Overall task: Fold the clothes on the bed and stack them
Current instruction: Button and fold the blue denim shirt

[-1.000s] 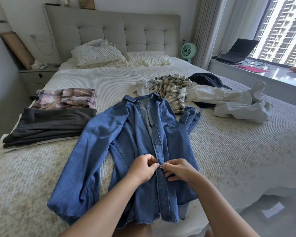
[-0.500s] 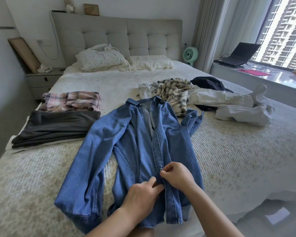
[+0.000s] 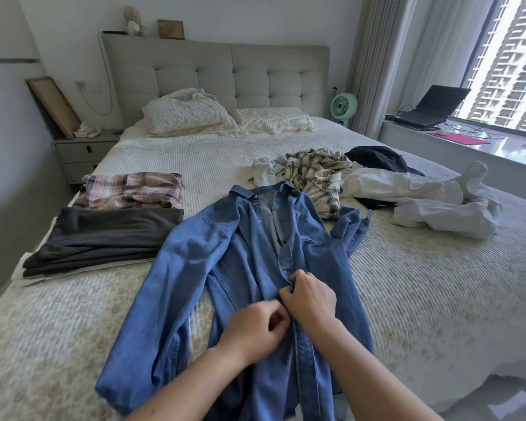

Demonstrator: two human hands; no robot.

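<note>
A blue denim shirt (image 3: 225, 268) lies front-up on the bed (image 3: 422, 299), collar toward the headboard, one sleeve stretched toward the near left. My right hand (image 3: 312, 297) pinches the button placket at mid-shirt. My left hand (image 3: 255, 331) sits just below and left of it, fingers curled on the other front edge. To the left lie a folded plaid garment (image 3: 131, 189) and a folded dark grey one (image 3: 104, 235). Unfolded clothes lie beyond the shirt: a cream plaid shirt (image 3: 316, 174), white trousers (image 3: 422, 196) and a dark garment (image 3: 377, 158).
Two pillows (image 3: 189, 115) rest against the padded headboard. A nightstand (image 3: 82, 153) stands at the left. A green fan (image 3: 343, 106), a laptop (image 3: 431, 107) and a pink pad (image 3: 459, 138) are by the window ledge on the right. The floor shows at the lower right.
Both hands have shifted lower along the shirt's placket from the button they pinched earlier. My left hand moved down first, then closed in beside the right. The camera tilted up slightly.
</note>
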